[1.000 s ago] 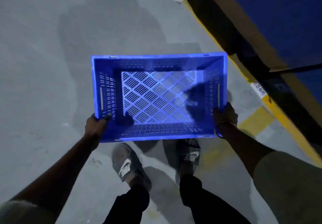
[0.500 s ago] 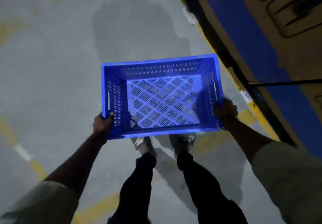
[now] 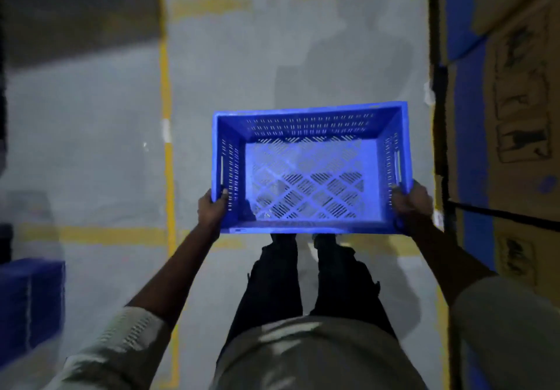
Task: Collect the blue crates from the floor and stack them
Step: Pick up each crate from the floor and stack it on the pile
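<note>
While a grey concrete floor [image 3: 91, 153] marked with yellow lines [image 3: 165, 92] stretches below, a blue crate [image 3: 310, 167] is held out at about waist height in front of the person, clear of the ground and roughly level, its open top turned toward the camera. The crate is empty, and the lattice of its slotted base is seen from above, with the floor faintly visible through the gaps. The left hand [image 3: 212, 207] is curled round the near corner of the crate's left wall, the thumb hooked over the rim onto the inner face. The right hand [image 3: 412, 200] is wrapped in the same way round the near right corner, its fingers hidden under the outer side. Both forearms are stretched forward, pale sleeves [image 3: 121, 347] bunched near the elbows. Dark trouser legs [image 3: 272, 286] are seen directly beneath the crate. Along the right edge, cardboard boxes [image 3: 521, 110] with printed handling symbols are stacked close beside the crate, a dark strap drawn across them. At the lower left edge, well apart from the held crate, a blurred blue stack [image 3: 30, 301] is standing on the floor; what it consists of cannot be told.
</note>
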A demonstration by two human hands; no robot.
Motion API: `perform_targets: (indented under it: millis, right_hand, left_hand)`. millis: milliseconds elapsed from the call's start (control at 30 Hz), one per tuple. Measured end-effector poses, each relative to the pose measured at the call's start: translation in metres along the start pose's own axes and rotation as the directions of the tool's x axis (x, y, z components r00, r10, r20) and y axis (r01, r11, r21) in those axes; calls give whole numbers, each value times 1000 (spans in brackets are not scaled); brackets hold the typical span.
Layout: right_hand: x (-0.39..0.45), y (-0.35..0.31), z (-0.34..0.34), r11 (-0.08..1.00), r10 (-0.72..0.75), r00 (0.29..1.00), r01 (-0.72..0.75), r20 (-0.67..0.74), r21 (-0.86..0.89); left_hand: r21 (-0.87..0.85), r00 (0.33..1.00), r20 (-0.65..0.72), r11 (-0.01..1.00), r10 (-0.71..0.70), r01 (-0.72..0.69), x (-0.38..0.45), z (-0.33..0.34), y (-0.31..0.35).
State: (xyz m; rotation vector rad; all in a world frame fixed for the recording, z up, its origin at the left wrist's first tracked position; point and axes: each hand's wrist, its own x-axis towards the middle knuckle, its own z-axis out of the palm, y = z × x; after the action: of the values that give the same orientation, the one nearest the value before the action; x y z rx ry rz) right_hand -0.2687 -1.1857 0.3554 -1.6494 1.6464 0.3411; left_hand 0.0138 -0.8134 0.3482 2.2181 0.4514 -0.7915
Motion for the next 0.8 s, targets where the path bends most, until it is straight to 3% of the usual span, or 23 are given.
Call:
perform_targets:
  millis: [200,400,800]
  right_hand:
    - [-60,-106,20,964,-200,973,216,110,-154]
    - [-143,-199,89,871,-390,898,432,206,-235]
    - [-372,-318,310,641,-599,717,697,357,-323]
  left_hand:
    - [-371,972,-130,918,-198,138,-63,-91,-53]
    - [-651,927,-200,751,-316,116,-83,-185,-138]
    - [-863,856,-306,500,-416,-66,-95,-404,-305]
